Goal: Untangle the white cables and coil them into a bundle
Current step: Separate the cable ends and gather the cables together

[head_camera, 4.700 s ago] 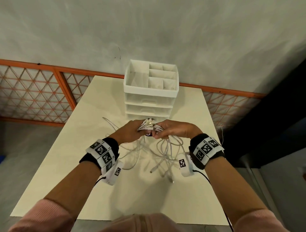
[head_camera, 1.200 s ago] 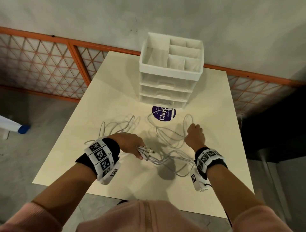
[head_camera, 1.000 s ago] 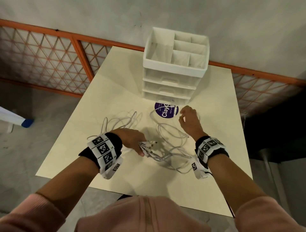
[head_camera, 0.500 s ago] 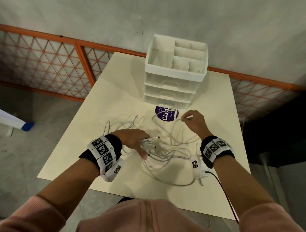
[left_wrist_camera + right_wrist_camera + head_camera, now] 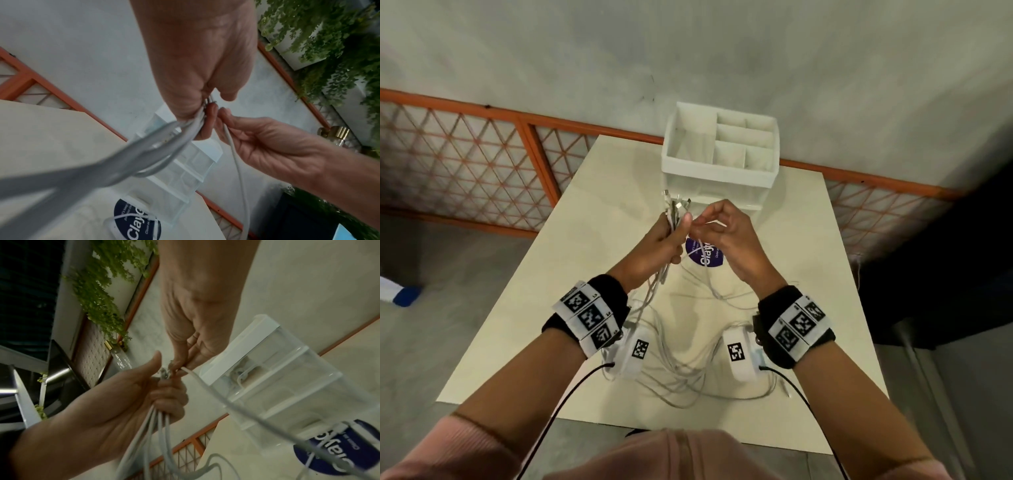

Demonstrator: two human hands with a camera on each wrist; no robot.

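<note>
The left hand [image 5: 657, 246] grips the white cables [image 5: 671, 346] raised above the table [image 5: 585, 219]; the right hand [image 5: 726, 240] pinches one cable end. Loops trail onto the tabletop, partly hidden behind both wrists.

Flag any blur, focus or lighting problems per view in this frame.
Head: dim, soft, wide-angle bend along the table edge. Left wrist: white cables near the lens are a defocused grey smear; left hand sharper. Right wrist: dark left side, clear drawer unit with faint sheen, single cable blurring toward the lens.
</note>
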